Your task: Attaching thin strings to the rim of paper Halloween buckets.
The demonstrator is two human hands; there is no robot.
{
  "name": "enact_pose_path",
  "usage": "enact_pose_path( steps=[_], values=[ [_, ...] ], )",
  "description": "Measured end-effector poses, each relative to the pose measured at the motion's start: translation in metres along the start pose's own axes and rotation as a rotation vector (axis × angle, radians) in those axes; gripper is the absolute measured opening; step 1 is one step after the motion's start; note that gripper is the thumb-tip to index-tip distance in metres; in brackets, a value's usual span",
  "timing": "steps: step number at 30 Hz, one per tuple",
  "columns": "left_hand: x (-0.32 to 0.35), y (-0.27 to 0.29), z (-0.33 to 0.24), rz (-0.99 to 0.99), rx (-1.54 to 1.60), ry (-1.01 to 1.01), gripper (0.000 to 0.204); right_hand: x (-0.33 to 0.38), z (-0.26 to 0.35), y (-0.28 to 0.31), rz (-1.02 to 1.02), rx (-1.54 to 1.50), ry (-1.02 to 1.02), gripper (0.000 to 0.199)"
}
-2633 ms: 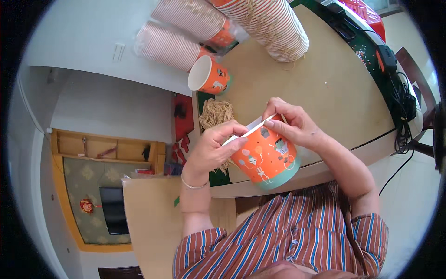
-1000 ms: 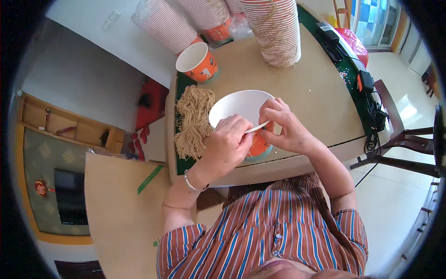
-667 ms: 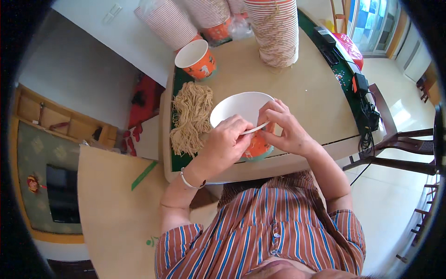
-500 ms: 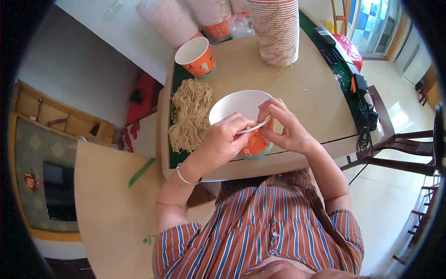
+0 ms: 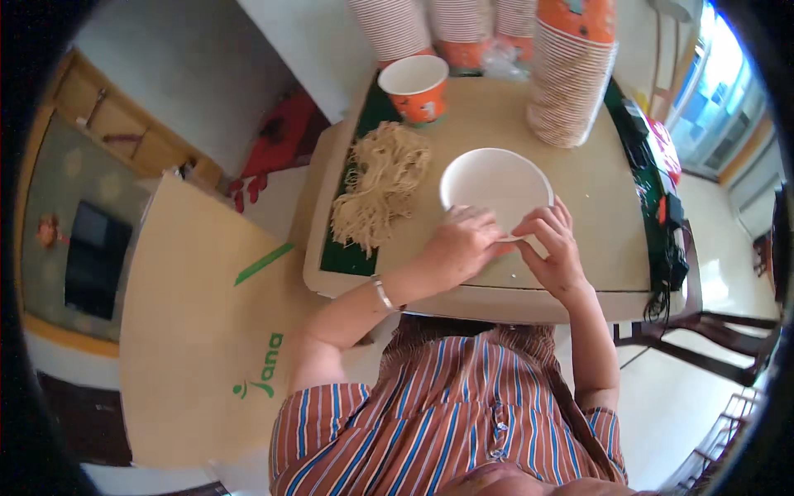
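A white-lined paper bucket (image 5: 495, 178) stands at the near side of the table, its opening tilted toward me. My left hand (image 5: 465, 245) closes on its near rim with bent fingers. On the same rim, just to the right, my right hand (image 5: 552, 246) pinches with thumb and fingers. Both hands hide much of the bucket's orange outside. Whether a string lies between the fingertips is too small to make out. Left of the bucket lies a loose bundle of beige strings (image 5: 385, 182).
Behind the strings stands another orange paper bucket (image 5: 418, 99). A tall stack of upturned buckets (image 5: 571, 91) with strings hanging from it rises at the back right; more stacks (image 5: 459, 29) stand farther back. Cables and adapters (image 5: 668, 264) line the right edge. A large cardboard sheet (image 5: 198, 331) is at left.
My view has shifted, so the table sits farther right in the picture. My hands stay at the near rim, with the fingertips lower and closer together. The bucket shows more of its inside.
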State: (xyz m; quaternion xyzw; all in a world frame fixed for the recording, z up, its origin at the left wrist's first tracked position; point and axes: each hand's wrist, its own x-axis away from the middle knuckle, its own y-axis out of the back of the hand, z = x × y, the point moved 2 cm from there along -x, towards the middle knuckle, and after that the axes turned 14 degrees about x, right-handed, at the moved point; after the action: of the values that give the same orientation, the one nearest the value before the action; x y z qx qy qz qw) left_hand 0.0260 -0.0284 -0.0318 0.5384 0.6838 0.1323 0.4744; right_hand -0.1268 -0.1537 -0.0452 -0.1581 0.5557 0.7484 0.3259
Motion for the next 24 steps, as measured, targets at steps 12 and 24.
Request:
enact_pose_path(
  steps=[12, 24],
  values=[
    [0.081, 0.041, 0.056, -0.491, -0.069, 0.252, 0.02, -0.004, 0.003, -0.013, 0.005, 0.074, -0.084, 0.023],
    [0.148, 0.064, 0.104, -0.146, -0.159, 0.381, 0.014, 0.024, 0.029, -0.01, -0.209, 0.169, -0.105, 0.035]
  ],
)
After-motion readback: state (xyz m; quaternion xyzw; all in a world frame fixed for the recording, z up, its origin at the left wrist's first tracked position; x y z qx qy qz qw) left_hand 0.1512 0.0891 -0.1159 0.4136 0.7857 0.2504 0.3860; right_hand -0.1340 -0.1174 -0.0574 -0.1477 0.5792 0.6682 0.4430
